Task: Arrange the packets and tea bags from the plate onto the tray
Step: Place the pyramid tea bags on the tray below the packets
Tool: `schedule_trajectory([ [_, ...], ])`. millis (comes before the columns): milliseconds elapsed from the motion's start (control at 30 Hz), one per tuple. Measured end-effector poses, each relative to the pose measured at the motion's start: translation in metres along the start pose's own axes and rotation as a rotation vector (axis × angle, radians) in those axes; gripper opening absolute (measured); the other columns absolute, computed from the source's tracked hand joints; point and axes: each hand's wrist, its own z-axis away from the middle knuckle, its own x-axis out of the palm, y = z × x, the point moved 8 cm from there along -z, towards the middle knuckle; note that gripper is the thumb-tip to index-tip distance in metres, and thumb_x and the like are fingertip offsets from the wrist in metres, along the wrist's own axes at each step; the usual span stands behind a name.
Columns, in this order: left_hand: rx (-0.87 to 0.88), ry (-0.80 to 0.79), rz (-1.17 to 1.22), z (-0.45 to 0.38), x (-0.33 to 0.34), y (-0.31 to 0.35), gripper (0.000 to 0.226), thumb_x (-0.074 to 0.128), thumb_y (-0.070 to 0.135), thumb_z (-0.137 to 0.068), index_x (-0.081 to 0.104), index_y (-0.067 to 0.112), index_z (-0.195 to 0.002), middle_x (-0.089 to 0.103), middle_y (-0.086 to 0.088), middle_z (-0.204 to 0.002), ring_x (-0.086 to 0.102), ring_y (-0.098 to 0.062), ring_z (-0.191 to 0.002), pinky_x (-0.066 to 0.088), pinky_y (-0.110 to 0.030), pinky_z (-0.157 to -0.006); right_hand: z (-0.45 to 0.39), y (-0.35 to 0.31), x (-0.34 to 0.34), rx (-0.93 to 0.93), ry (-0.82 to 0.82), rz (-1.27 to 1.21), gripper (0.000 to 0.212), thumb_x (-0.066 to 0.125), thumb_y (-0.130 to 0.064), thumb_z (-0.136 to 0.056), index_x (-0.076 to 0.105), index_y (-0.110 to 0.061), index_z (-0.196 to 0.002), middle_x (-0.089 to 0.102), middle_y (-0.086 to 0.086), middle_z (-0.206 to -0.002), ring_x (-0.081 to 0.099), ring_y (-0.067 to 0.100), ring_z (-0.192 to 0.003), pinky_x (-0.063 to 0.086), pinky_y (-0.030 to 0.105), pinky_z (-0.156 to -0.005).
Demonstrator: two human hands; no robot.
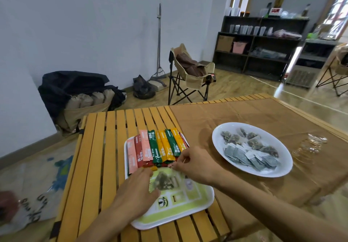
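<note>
step: seating tea bag (pixel 164 180) on tray (pixel 197 204) | left hand (pixel 137 189) flat, fingers spread, steadying it | right hand (pixel 194 163) pinches its tag | rest on plate (pixel 282 168) (sachets already rowed) | tip: release tag flat, avoid sachets

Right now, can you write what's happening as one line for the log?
step: placing tea bag on tray | left hand: pressing it | right hand: pinching its edge | sticks: on tray | plate: tea bags left

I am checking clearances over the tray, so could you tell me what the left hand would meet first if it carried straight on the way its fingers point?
Probably the row of stick packets: the left hand points up the tray towards their near ends.
</note>
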Motion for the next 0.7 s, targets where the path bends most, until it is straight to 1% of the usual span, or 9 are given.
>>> schedule_trajectory([
  [33, 0.000, -0.002, 0.008, -0.002, 0.002, -0.002, 0.049, 0.062, 0.051, -0.084, 0.045, 0.028, -0.125, 0.047, 0.014, -0.108, 0.051, -0.006, -0.098, 0.048, -0.026, -0.079, 0.000, 0.007, -0.004, 0.006, 0.013, 0.003, 0.021, 0.070, -0.029, -0.088, 0.074, -0.011, -0.077, 0.070, -0.003, -0.070, 0.062, 0.003, -0.061, 0.051, 0.021, -0.058],
  [100, 0.003, 0.015, 0.016, -0.006, 0.003, -0.005, 0.048, 0.062, 0.053, -0.083, 0.049, 0.029, -0.122, 0.046, 0.017, -0.101, 0.050, -0.003, -0.092, 0.045, -0.023, -0.072, 0.002, 0.022, -0.017, 0.026, 0.045, 0.035, 0.018, 0.069, -0.026, -0.087, 0.073, -0.016, -0.074, 0.066, -0.007, -0.064, 0.056, -0.001, -0.054, 0.042, 0.012, -0.050],
  [167, 0.004, 0.017, 0.015, -0.010, 0.004, -0.005, 0.041, 0.063, 0.055, -0.082, 0.052, 0.032, -0.114, 0.046, 0.018, -0.095, 0.049, -0.002, -0.086, 0.040, -0.021, -0.065, 0.006, 0.040, -0.026, 0.054, 0.068, 0.065, 0.015, 0.066, -0.023, -0.086, 0.071, -0.019, -0.072, 0.066, -0.007, -0.066, 0.057, 0.001, -0.058, 0.041, 0.011, -0.051],
  [267, 0.019, 0.045, 0.006, -0.016, 0.006, 0.001, 0.019, 0.062, 0.052, -0.083, 0.052, 0.035, -0.085, 0.048, 0.016, -0.082, 0.047, 0.000, -0.074, 0.036, -0.020, -0.058, 0.012, 0.061, -0.028, 0.071, 0.049, 0.097, 0.017, 0.066, -0.022, -0.085, 0.070, -0.021, -0.068, 0.069, -0.007, -0.069, 0.061, 0.000, -0.062, 0.042, 0.011, -0.053],
  [333, 0.030, 0.089, 0.003, -0.020, 0.007, 0.009, 0.022, 0.061, 0.048, -0.086, 0.047, 0.035, -0.074, 0.046, 0.015, -0.078, 0.045, 0.000, -0.069, 0.029, -0.019, -0.053, 0.017, 0.072, -0.029, 0.079, 0.036, 0.101, 0.016, 0.066, -0.021, -0.083, 0.071, -0.022, -0.069, 0.070, -0.009, -0.070, 0.061, -0.002, -0.063, 0.044, 0.011, -0.054],
  [400, 0.047, 0.117, 0.017, -0.023, 0.010, 0.017, 0.022, 0.060, 0.046, -0.088, 0.046, 0.036, -0.073, 0.045, 0.014, -0.077, 0.044, -0.001, -0.068, 0.026, -0.019, -0.053, 0.021, 0.080, -0.031, 0.091, 0.044, 0.102, 0.015, 0.064, -0.022, -0.081, 0.071, -0.021, -0.069, 0.070, -0.010, -0.069, 0.062, -0.001, -0.064, 0.046, 0.014, -0.055],
  [533, 0.038, 0.156, 0.076, -0.027, 0.018, 0.020, 0.012, 0.060, 0.049, -0.087, 0.053, 0.039, -0.085, 0.043, 0.017, -0.080, 0.044, 0.001, -0.072, 0.026, -0.019, -0.053, 0.029, 0.091, -0.036, 0.102, 0.034, 0.090, 0.015, 0.062, -0.024, -0.078, 0.070, -0.022, -0.065, 0.068, -0.014, -0.066, 0.060, -0.001, -0.062, 0.045, 0.014, -0.055],
  [633, 0.053, 0.179, 0.063, -0.030, 0.023, 0.023, 0.023, 0.062, 0.049, -0.085, 0.044, 0.040, -0.074, 0.042, 0.017, -0.076, 0.043, 0.001, -0.068, 0.024, -0.019, -0.052, 0.028, 0.105, -0.055, 0.123, 0.091, 0.121, 0.015, 0.063, -0.025, -0.079, 0.071, -0.020, -0.068, 0.069, -0.011, -0.067, 0.062, 0.000, -0.068, 0.046, 0.014, -0.057],
  [700, 0.068, 0.189, 0.042, -0.034, 0.025, 0.030, 0.033, 0.062, 0.048, -0.086, 0.035, 0.042, -0.068, 0.041, 0.015, -0.074, 0.043, -0.001, -0.065, 0.024, -0.019, -0.050, 0.024, 0.120, -0.071, 0.160, 0.140, 0.135, 0.016, 0.063, -0.023, -0.081, 0.072, -0.019, -0.068, 0.070, -0.008, -0.067, 0.063, 0.003, -0.068, 0.043, 0.015, -0.057],
])
